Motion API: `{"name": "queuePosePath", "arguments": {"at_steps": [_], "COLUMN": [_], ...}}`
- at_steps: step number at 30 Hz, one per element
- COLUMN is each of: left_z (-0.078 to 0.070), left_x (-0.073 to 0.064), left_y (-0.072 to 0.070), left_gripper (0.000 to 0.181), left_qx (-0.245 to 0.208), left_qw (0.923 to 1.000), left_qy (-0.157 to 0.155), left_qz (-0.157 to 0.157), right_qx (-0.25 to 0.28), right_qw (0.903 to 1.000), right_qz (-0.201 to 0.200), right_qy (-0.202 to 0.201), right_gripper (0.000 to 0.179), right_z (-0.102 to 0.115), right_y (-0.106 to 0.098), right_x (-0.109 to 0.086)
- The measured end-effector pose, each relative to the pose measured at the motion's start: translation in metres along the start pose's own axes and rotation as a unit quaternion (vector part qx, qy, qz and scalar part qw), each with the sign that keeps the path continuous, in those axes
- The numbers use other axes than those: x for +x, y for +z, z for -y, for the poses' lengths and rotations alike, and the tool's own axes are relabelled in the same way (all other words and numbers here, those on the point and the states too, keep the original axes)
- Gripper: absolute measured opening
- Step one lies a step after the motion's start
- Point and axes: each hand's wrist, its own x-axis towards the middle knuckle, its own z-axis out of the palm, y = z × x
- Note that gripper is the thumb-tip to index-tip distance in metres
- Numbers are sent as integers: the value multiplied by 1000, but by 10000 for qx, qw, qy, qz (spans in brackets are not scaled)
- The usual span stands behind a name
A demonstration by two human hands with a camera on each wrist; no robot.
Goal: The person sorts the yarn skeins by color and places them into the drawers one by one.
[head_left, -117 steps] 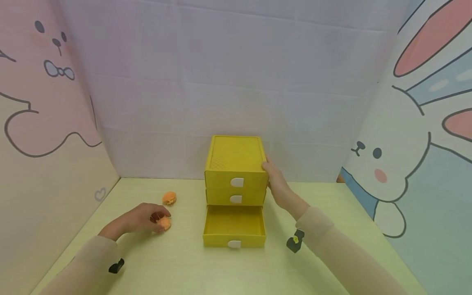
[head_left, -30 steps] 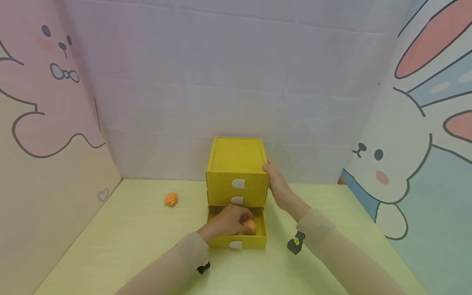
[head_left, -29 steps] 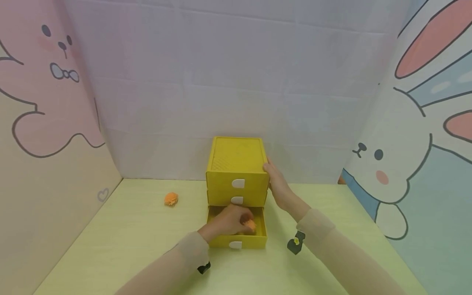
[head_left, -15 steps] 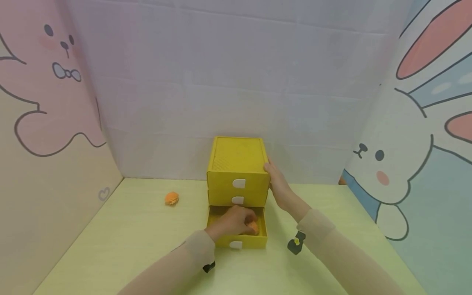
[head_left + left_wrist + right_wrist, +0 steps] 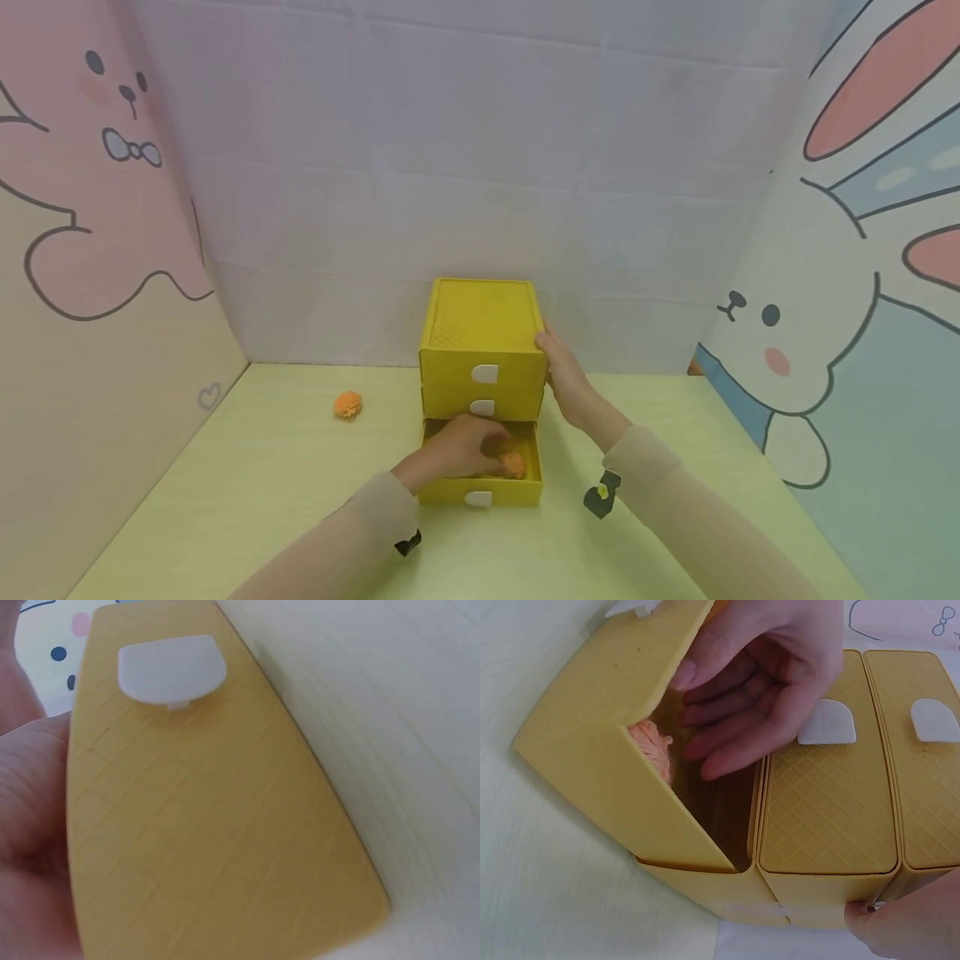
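A yellow three-drawer cabinet (image 5: 483,312) stands on the table, its bottom drawer (image 5: 480,492) pulled out. An orange ball of yarn (image 5: 655,750) lies in that drawer near the front. My left hand (image 5: 457,446) reaches into the drawer just behind the front panel. In the right wrist view its fingers are spread apart from the yarn, and the thumb is at the panel's top edge. My right hand (image 5: 570,383) rests against the cabinet's right side, thumb by the top front corner; its other fingers are partly hidden. A second orange yarn ball (image 5: 347,405) lies on the table to the left.
Both upper drawers are closed, with white tab handles (image 5: 484,373). Behind the pale table (image 5: 292,467) hangs a white cloth backdrop (image 5: 480,167). Side panels with cartoon animals stand left and right.
My left hand has carried one yarn ball from the table at the left into the drawer. It has let go of the ball and drawn slightly left. My right hand has stayed put.
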Motion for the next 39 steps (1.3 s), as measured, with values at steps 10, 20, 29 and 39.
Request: {"name": "queuePosePath", "arguments": {"at_steps": [10,20,29,39], "left_z": [2,16,34,61], "left_x": [-23,-42,-64,-90], "left_y": [-25,-47,-65,-91], "left_gripper": [37,40,42,39], "left_qx": [-377,-551,-764,-461], "left_qw": [9992,9972,9953,9957], "left_qy": [-59,-360,-412,-591], "left_qz": [-93,-362,-438,-545], "right_qx": [-4,-31,-31,-112], "right_qw": [10000,10000,10000,9999], "right_qz": [21,45,33,-66], "right_qy": [55,65,28,91], "right_gripper": [63,63,63,63], "right_z": [0,3,2,3], "right_y": [0,1,1,1], "right_x": [0,-2,-2,-2]}}
